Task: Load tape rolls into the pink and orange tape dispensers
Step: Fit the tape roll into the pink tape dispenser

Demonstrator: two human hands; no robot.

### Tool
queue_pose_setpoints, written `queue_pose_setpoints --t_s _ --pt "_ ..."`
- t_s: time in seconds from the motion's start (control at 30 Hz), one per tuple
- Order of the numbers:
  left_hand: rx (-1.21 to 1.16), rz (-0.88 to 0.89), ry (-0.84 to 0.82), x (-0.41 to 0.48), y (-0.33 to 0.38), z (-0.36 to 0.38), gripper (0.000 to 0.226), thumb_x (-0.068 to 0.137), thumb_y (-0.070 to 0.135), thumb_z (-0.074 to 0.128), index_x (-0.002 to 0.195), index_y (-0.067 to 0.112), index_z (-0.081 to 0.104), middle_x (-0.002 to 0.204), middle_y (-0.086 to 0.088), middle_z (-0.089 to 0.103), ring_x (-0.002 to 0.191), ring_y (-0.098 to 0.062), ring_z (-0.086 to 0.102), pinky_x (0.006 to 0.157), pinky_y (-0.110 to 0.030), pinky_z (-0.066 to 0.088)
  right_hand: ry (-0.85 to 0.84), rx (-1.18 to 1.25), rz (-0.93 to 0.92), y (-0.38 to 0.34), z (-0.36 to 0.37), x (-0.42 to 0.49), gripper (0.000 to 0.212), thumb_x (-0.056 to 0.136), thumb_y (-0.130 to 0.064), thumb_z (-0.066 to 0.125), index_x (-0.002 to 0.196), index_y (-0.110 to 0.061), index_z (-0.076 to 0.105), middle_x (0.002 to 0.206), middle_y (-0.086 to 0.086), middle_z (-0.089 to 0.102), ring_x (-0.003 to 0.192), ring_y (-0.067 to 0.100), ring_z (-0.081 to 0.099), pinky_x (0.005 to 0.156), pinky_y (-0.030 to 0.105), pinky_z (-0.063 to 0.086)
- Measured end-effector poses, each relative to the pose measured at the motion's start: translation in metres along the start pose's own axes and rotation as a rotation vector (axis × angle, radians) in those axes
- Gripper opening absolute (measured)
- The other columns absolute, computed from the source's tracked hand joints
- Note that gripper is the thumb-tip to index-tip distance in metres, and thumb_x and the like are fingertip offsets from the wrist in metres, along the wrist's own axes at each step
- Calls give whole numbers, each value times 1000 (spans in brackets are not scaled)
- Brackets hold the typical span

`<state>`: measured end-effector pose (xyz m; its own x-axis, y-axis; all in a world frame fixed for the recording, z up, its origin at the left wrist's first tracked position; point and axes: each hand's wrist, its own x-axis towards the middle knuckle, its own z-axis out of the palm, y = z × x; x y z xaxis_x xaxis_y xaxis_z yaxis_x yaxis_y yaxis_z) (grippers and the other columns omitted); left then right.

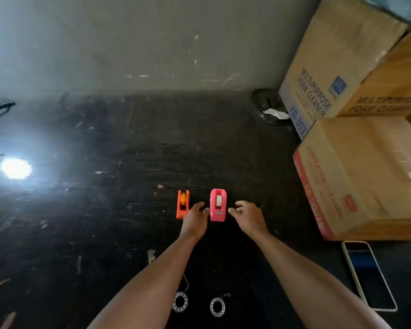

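Observation:
A pink tape dispenser (218,205) stands on the dark floor with a white roll in its cradle. Left of it stands a smaller orange dispenser (182,204) holding a yellow-cored roll. My left hand (195,220) lies between the two dispensers, fingers loosely apart, its fingertips close to the pink one's left side. My right hand (248,216) hovers just right of the pink dispenser, fingers apart, holding nothing. Two patterned tape rolls (180,302) (217,307) lie flat on the floor between my forearms, near the bottom of the view.
Stacked cardboard boxes (361,176) fill the right side. A phone (368,274) lies face up on the floor in front of them. A dark round dish (268,106) with white paper sits by the wall. The scuffed black floor (93,210) carries small scraps and a bright light glare at left.

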<state>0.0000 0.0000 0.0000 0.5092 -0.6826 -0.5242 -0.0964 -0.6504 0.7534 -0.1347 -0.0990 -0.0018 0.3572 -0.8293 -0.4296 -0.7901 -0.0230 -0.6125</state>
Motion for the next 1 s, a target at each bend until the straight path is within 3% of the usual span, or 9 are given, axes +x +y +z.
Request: queue_pose_setpoints --t_s 0.13,0.2,0.27,0.4,0.7,0.9,1.0 --pt "-57 -13 42 29 -8 13 46 107 18 50 152 16 44 134 -9 66 94 -3 64 81 -16 48 -17 61 18 3 6 27 54 94 -32 72 142 -15 56 134 7 68 121 20 65 104 37 53" --pt "-125 -38 43 39 -15 21 46 104 11 52 150 14 48 117 -5 71 96 -10 67 95 -29 55 -19 81 4 6 13 37 55 92 -29 75 142 -14 57 134 7 68 121 19 65 106 40 53" --pt "-143 -34 64 46 -22 26 43 103 6 53 145 15 54 102 0 70 89 -11 66 97 -39 55 -17 90 -23 9 19 43 54 91 -27 76 140 -14 59 133 5 69 122 19 65 106 41 52" --pt "-155 -2 109 52 -24 29 43 100 5 58 141 19 58 118 -8 72 104 -19 71 98 -42 59 -17 141 -90 16 27 49 50 89 -24 77 136 -13 64 130 3 71 120 17 66 104 34 52" --pt "-98 9 104 52 -32 30 51 100 7 61 148 21 51 126 -8 69 112 -18 69 101 -42 57 11 203 -100 24 35 42 46 90 -20 76 134 -13 65 132 4 70 121 16 66 107 32 50" --pt "-15 15 103 18 -54 33 50 100 10 60 147 26 52 108 -1 73 98 -12 72 93 -39 61 22 194 -105 40 46 3 45 90 -18 76 133 -11 66 130 4 71 119 15 67 105 31 51" --pt "-11 10 113 -8 -71 35 48 100 12 61 146 27 54 103 3 75 93 -9 72 90 -36 61 4 198 -120 52 53 -25 43 90 -18 76 132 -13 67 126 0 73 111 7 67 96 20 51"
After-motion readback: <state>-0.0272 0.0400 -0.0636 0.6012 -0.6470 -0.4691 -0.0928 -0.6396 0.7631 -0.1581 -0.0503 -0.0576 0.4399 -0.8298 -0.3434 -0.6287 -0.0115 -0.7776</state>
